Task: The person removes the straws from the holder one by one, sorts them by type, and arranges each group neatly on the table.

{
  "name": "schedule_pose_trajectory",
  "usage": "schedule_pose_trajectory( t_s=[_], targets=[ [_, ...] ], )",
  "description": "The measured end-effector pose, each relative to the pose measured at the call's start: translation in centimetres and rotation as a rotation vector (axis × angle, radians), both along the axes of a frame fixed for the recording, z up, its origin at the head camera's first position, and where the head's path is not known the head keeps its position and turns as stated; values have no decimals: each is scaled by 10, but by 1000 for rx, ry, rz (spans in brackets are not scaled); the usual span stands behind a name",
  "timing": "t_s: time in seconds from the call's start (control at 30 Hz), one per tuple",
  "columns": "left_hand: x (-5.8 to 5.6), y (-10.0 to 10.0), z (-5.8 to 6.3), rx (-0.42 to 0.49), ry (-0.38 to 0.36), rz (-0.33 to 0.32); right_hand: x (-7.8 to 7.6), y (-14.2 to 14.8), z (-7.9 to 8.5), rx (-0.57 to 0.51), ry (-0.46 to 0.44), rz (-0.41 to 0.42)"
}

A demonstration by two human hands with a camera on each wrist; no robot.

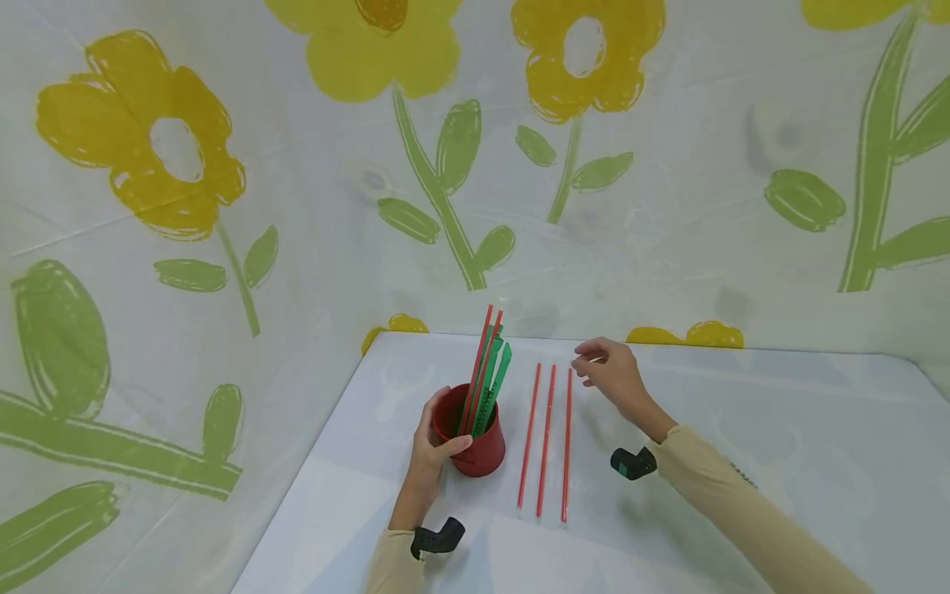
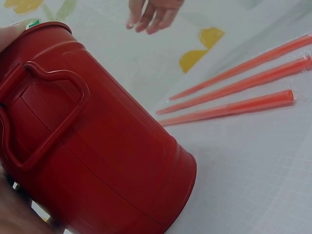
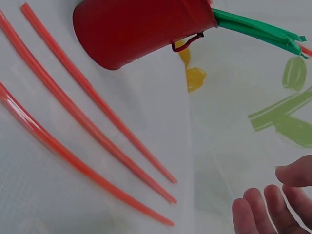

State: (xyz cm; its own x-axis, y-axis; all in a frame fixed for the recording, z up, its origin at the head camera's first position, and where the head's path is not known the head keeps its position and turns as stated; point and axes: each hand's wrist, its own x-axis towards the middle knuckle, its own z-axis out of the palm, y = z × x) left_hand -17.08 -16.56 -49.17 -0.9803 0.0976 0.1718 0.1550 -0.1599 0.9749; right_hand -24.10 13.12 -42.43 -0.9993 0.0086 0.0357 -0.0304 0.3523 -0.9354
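Observation:
My left hand (image 1: 430, 445) grips a red metal bucket (image 1: 482, 454), with the thumb at its near rim and fingers round its left side. Two red straws (image 1: 477, 371) and several green strips with dark print (image 1: 499, 384) stand in it, leaning right; the strips' exact kind is unclear. To the right of the bucket, three long red straws (image 1: 545, 437) lie side by side on the table. My right hand (image 1: 616, 375) hovers by the far end of the rightmost straw. Its fingers are loosely bent and hold nothing, as the right wrist view shows.
A white table (image 1: 801, 462) stretches out under everything, wider on the right. Behind it and along the left hangs a pale curtain (image 1: 683, 247) printed with yellow flowers and green leaves. A wire handle (image 2: 78, 87) sticks out from the bucket's side.

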Motion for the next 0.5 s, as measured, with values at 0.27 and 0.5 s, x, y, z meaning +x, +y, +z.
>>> schedule_pose_trajectory(
  t_s=[0.27, 0.5],
  targets=[
    [1, 0, 0, 4, -1, 0, 0, -6, 16, -29, 3, 29],
    [2, 0, 1, -8, 1, 1, 2, -12, 28, -59, 39, 69]
  ],
)
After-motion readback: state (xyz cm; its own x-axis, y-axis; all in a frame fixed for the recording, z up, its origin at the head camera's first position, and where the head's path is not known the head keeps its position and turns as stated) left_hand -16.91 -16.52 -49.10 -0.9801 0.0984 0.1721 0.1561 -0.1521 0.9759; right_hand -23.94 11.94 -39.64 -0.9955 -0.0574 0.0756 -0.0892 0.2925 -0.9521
